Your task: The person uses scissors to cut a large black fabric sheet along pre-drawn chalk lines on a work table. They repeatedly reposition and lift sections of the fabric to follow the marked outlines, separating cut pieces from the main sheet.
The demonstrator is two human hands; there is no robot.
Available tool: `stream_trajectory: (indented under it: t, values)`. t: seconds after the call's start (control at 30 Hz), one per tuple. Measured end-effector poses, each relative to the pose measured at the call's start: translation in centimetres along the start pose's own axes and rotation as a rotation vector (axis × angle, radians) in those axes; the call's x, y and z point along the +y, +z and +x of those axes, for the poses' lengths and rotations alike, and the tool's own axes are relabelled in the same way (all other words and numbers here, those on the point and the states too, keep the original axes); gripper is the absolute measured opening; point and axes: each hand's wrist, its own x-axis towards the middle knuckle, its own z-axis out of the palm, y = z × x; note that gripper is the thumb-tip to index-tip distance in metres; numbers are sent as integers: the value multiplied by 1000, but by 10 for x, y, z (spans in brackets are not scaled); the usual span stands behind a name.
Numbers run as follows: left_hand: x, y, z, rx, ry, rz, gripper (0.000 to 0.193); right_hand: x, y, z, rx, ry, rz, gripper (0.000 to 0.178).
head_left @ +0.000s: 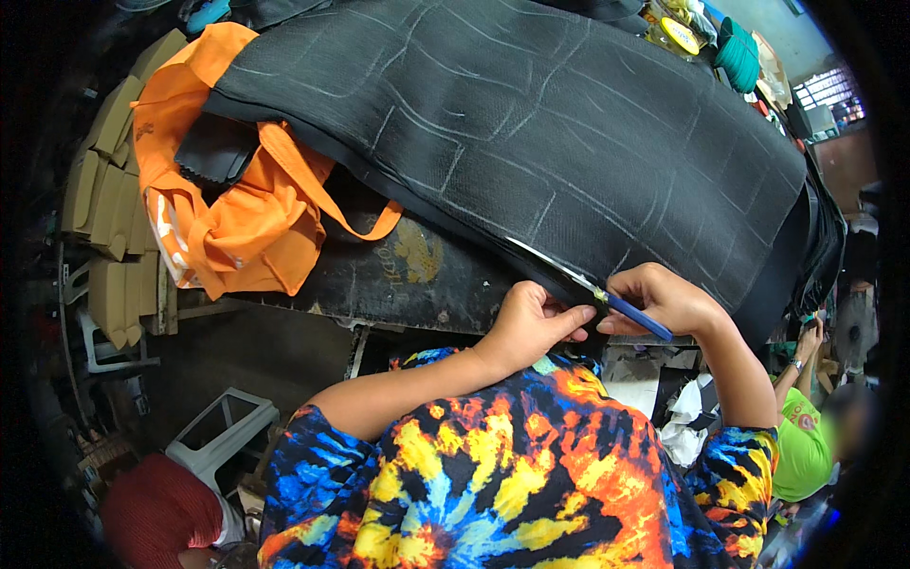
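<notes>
In my right hand is a pair of scissors with blue handles. Its blades point up and to the left, along the near edge of a large black textured sheet marked with pale chalk-like outlines. My left hand is closed close beside the scissors, thumb and fingers pinching a small dark piece of black material; its full shape is hidden between my hands. More black layers lie under the sheet, and they hang over at the right end.
An orange cloth bag lies at the left of the dark table. Stacked cardboard boxes and a grey plastic stool stand further left. Green cord sits at the far right. Other people are on both sides.
</notes>
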Motion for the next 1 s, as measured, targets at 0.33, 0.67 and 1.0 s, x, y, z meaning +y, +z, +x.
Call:
stream_trajectory:
  t: [0.33,0.67,1.0]
  values:
    - [-3,11,-1,-1,94,106,13,-14,-9,21,-38,-103,-14,40]
    - [44,-38,-49,242,18,-105,53,14,-13,7,-93,-77,108,47]
    - [39,-21,-54,-14,110,285,27,31,1,22,-287,-66,170,70]
